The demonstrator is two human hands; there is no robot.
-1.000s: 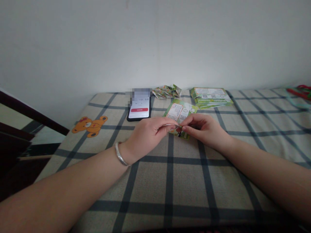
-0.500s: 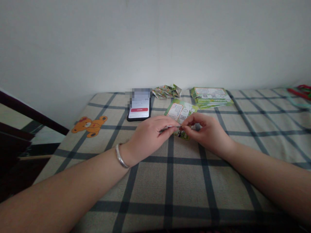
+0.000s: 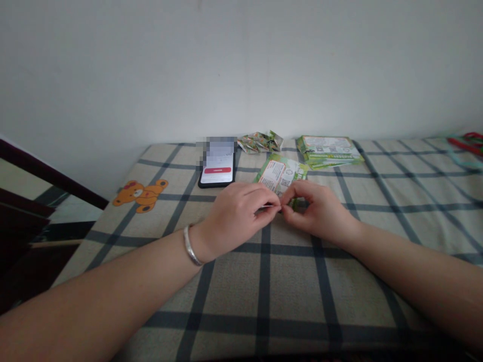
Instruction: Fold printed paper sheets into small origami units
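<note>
My left hand (image 3: 239,211), with a silver bangle at the wrist, pinches a thin flat packet (image 3: 268,205) between thumb and fingers. Only its pale edge shows; the rest is hidden by the hand. Fingertip to fingertip with it, my right hand (image 3: 319,206) is closed in a pinch at the packet's right end. Just beyond the hands a green and white printed card or flattened box (image 3: 277,173) lies on the checked cloth (image 3: 226,296), partly covered by my fingers.
A phone (image 3: 218,168) with a lit screen lies at the back left. Beside it are several green foil sachets (image 3: 260,142). Flat green boxes (image 3: 328,150) are stacked near the wall. An orange bear figure (image 3: 139,195) lies near the cloth's left edge; red cords (image 3: 471,143) sit far right.
Both hands have come slightly nearer to me, with their fingertips closer together. Less of the packet shows now, and more of the printed card behind is uncovered.
</note>
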